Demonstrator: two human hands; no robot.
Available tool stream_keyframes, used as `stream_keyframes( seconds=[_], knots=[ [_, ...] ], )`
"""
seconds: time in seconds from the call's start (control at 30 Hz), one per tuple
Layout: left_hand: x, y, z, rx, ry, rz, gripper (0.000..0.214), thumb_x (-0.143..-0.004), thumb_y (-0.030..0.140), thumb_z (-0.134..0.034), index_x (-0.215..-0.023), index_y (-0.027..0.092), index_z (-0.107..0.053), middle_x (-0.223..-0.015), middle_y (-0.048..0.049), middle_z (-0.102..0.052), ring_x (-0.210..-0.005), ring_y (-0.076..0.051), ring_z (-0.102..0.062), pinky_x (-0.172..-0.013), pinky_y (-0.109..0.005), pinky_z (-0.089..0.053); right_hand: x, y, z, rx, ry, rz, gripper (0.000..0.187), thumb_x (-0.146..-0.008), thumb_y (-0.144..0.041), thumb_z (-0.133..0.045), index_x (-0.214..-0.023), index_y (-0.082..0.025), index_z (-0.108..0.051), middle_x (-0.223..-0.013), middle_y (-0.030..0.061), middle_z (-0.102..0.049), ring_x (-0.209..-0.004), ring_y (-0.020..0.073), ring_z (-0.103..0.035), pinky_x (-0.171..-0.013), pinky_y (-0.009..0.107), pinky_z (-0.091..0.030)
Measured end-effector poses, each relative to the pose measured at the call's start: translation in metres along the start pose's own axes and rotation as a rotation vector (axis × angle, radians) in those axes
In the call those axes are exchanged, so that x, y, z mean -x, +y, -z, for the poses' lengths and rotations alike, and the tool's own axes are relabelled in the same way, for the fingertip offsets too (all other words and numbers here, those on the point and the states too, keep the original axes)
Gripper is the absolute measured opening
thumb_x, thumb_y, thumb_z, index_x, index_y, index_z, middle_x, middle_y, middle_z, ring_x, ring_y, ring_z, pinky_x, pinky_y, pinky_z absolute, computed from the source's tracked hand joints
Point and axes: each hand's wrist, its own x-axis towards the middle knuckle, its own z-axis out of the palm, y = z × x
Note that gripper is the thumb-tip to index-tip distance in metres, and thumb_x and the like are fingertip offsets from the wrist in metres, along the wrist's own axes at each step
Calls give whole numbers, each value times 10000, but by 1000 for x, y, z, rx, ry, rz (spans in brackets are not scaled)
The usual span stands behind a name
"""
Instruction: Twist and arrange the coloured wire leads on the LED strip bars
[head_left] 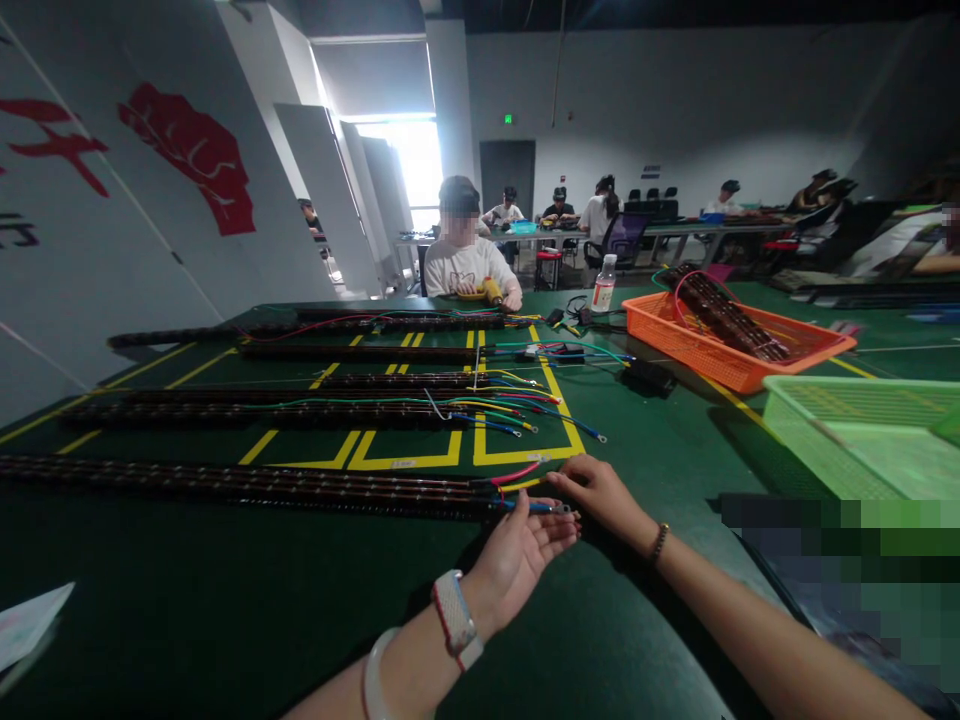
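Observation:
Nearest me lies a long dark wire harness (pixel 300 485) with coloured wires coming out of its right end. My left hand (pixel 517 560) is palm up with its fingers stretched out, beside and partly under the blue wires (pixel 534 508) and their metal ring terminals. Its thumb reaches up near these wires; whether it presses on them I cannot tell. My right hand (pixel 604 497) has thumb and forefinger pinched at the tip of the yellow wire (pixel 523 486). That wire's terminal is hidden by the fingers. A pink-red wire (pixel 517 474) bends away just behind.
More dark harnesses (pixel 300 410) lie farther back across the yellow-taped green table (pixel 337 590). To the right stand an orange basket (pixel 690 345) holding a harness and a green basket (pixel 810 435). A bottle (pixel 604 285) is behind. Across the table sits a person (pixel 465 262).

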Motion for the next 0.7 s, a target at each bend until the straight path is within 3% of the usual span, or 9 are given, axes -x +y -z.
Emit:
stream_keyframes(
  seconds=[0.17,0.3,0.43,0.7],
  knots=[
    [2,1,-1,12,-15,-9,407,-888,445,-423,-912,76,-593,-999,-182,-638,-990,-237,-607,-975,-404,-415,7,-3,5,97,20,-6,467,-893,-499,-443,-559,-177,-488,-556,-7,-498,-555,122,-448,-558,255,-310],
    [4,2,-3,31,-53,-27,381,-887,443,-432,-935,107,-605,-1039,-144,-629,-1043,-229,-580,-993,-395,-394,17,-10,10,265,75,246,448,-925,-428,-413,-568,-172,-502,-561,1,-489,-588,124,-427,-628,277,-306],
    [4,1,-3,48,-47,-63,353,-885,437,-445,-872,126,-611,-930,-106,-643,-1004,-205,-589,-994,-387,-384,24,-16,10,372,59,459,391,-916,-390,-432,-607,-173,-533,-587,12,-496,-603,130,-409,-636,284,-301],
    [-1,-2,5,0,-93,-14,393,-902,437,-417,-1010,94,-577,-1073,-164,-630,-1020,-220,-600,-987,-397,-377,21,-13,6,308,68,385,356,-930,-353,-425,-638,-179,-527,-602,8,-500,-610,129,-429,-620,267,-331]
  ],
)
